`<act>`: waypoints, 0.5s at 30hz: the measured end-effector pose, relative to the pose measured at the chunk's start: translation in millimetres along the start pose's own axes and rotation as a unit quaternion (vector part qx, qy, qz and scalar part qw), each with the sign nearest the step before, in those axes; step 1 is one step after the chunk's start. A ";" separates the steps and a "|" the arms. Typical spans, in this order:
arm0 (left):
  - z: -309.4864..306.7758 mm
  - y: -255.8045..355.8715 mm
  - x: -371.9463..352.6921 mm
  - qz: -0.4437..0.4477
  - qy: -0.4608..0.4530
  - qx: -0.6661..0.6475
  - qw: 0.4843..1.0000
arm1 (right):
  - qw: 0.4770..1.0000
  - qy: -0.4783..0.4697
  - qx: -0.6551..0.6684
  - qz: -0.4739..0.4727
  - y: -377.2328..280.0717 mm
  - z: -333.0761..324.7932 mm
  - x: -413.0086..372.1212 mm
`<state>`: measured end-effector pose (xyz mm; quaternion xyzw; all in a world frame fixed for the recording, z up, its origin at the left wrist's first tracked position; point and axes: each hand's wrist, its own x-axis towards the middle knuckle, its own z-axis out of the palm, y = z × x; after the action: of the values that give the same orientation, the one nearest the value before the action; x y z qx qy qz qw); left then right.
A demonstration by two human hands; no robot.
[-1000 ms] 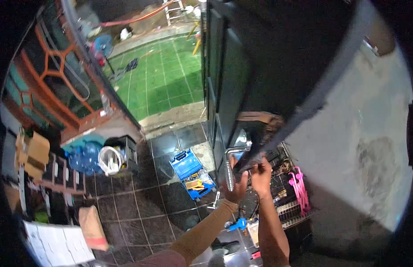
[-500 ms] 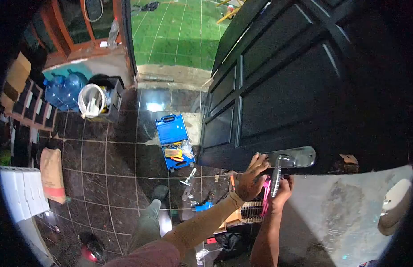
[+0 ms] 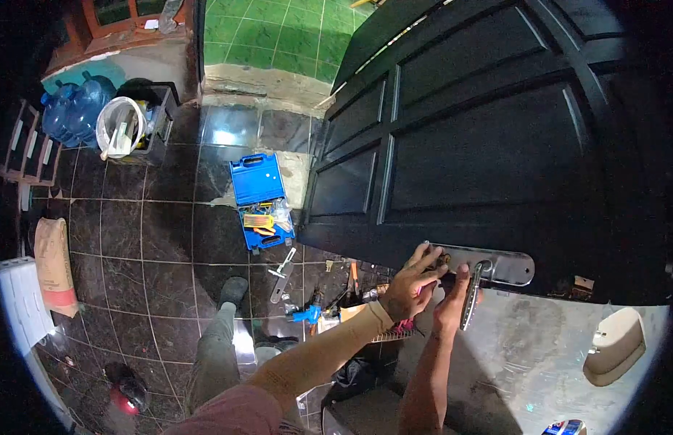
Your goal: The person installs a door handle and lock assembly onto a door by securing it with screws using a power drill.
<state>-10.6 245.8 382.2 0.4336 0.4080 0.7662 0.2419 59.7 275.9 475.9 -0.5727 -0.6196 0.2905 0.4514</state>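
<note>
Chrome plate point(image 3: 505, 265) w/ lever point(image 3: 471, 297) sits on black door point(image 3: 481, 145), by its near edge, lever hanging down. L hand point(image 3: 411, 281) has fingers spread apart, tips on plate's left end, gripping nothing. R hand point(image 3: 451, 301) lies against lever, thumb up beside it; can't tell if it's closed round it. Below on dark tile floor point(image 3: 155, 239): blue case point(image 3: 260, 199) lying open near door's far corner, spare handle point(image 3: 282, 265) just beside it, blue drill point(image 3: 305, 314) nearer. Bucket point(image 3: 119, 127) & water jugs point(image 3: 68, 109) well apart, by floor's far left edge.
</note>
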 end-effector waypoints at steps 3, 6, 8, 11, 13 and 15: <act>1.1 1.4 -0.7 0.000 0.007 0.001 1.000 | 1.000 -0.012 -0.016 0.006 0.2 -1.1 -1.2; -2.4 -1.2 -1.6 0.001 -0.012 0.007 1.000 | 1.000 -0.013 -0.015 0.015 -12.4 6.3 -7.1; -2.1 -0.3 -2.7 -0.001 -0.011 0.019 1.000 | 1.000 -0.017 -0.018 0.006 -8.1 6.0 -5.4; -4.6 12.0 -1.0 -0.030 -0.007 0.023 0.999 | 0.998 -0.029 0.043 0.021 -21.9 16.3 -9.1; -4.6 14.3 -2.2 -0.045 -0.008 0.029 0.999 | 0.999 -0.036 0.031 0.014 -16.9 12.4 -7.6; -5.8 9.6 -0.8 -0.041 -0.014 0.047 0.998 | 0.999 -0.036 0.006 0.003 -5.9 6.5 -3.7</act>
<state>-15.4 237.5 388.1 0.4381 0.4574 0.7294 0.2587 51.0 272.3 477.5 -0.5610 -0.6319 0.3162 0.4313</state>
